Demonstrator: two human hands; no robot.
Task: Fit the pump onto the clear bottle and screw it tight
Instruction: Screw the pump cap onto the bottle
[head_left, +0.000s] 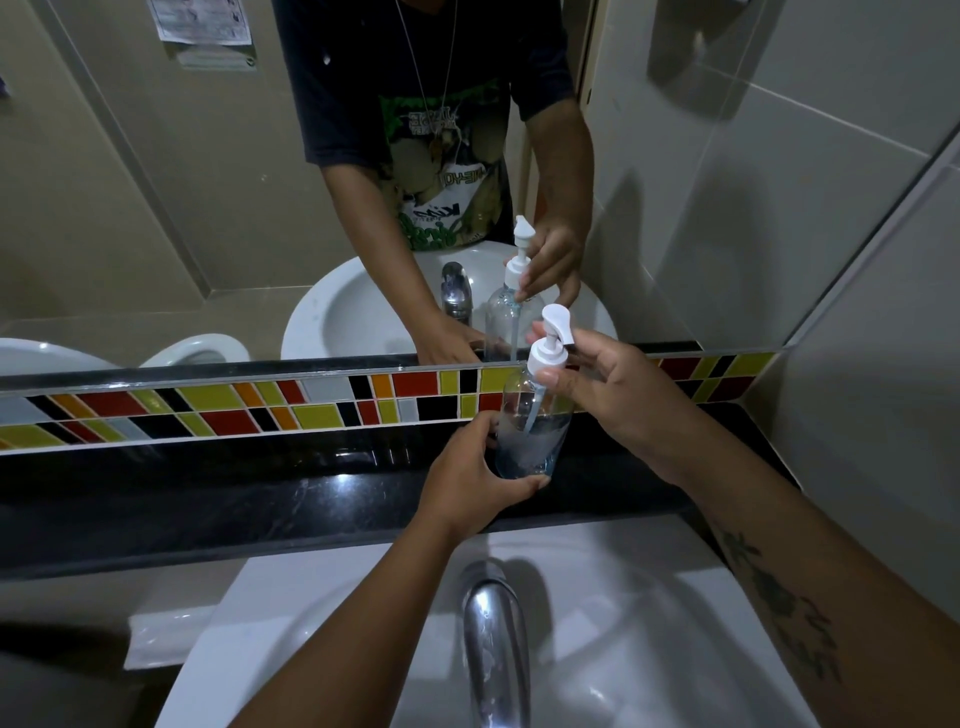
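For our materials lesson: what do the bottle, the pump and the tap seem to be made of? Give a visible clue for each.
Clear bottle: see-through, probably plastic, possibly glass; the dip tube shows through it.
Pump: opaque white, matte, moulded look, likely plastic.
Tap: shiny silver with bright highlights, seemingly chromed metal.

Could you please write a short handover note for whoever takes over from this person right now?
Left hand: wrapped around the lower part of the clear bottle, holding it on the black ledge behind the sink.
Right hand: fingers pinched on the collar of the white pump.
Done: pump seated on the bottle neck, its tube down inside the liquid.
Left: whether the collar is fully tight cannot be seen; keep turning until it stops, then let go.
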